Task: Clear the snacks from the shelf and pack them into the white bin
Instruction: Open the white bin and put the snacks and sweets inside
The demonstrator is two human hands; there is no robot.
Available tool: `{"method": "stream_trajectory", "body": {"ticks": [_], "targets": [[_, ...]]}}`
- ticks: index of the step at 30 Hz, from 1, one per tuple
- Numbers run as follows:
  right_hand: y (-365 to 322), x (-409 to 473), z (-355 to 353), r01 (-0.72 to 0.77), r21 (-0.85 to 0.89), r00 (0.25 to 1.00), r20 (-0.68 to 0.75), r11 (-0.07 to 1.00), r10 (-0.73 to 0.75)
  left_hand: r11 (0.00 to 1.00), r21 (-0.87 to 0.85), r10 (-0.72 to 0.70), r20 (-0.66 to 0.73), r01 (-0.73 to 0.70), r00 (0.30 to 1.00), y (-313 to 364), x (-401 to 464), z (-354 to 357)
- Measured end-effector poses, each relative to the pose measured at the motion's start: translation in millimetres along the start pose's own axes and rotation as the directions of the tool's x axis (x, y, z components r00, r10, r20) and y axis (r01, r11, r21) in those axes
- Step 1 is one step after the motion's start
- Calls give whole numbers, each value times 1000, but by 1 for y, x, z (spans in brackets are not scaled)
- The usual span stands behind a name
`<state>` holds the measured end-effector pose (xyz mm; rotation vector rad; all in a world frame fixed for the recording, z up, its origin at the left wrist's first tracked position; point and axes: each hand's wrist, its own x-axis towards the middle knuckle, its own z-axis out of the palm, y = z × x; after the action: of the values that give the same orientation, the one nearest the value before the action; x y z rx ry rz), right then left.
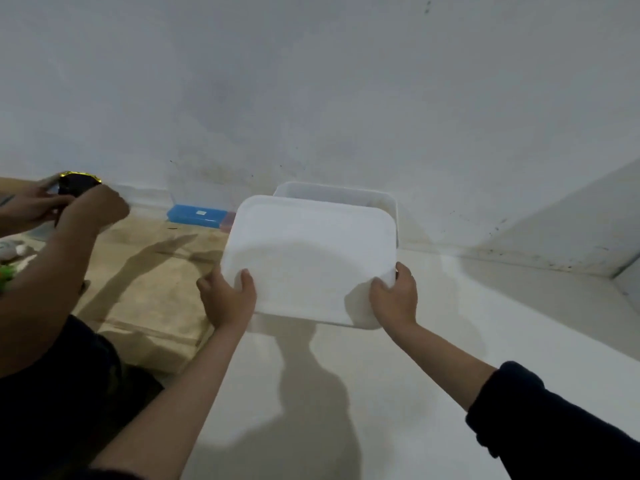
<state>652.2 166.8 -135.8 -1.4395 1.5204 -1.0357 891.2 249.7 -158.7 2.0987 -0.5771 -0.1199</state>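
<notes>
Against a scuffed pale wall, a white surface (433, 358) carries the scene, where the left hand (227, 297) and right hand (394, 296) each curl their fingers over a near corner of a white lid (308, 251), holding it tilted in front of the white bin (346, 194). That bin stands by the wall, mostly hidden behind the lid, with a blue box (195, 216) just left of it. Farther left, another person's hands (69, 206) hold a dark packet (74, 185) above a wooden board (149, 282).
</notes>
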Motion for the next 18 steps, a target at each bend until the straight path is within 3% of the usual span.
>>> {"method": "stream_trajectory", "body": {"ticks": [5, 10, 12, 18], "targets": [[-31, 79, 3, -26, -113, 1000, 6, 993, 27, 988, 124, 71, 171, -93, 983, 52, 61, 37], [-38, 143, 7, -101, -104, 994, 17, 989, 103, 948, 273, 84, 284, -165, 955, 72, 101, 75], [-35, 157, 10, -145, -92, 989, 18, 985, 147, 951, 260, 70, 341, -166, 937, 83, 102, 85], [-16, 156, 18, -127, -129, 990, 37, 984, 133, 900, 330, 184, 305, -284, 934, 87, 100, 100]]}}
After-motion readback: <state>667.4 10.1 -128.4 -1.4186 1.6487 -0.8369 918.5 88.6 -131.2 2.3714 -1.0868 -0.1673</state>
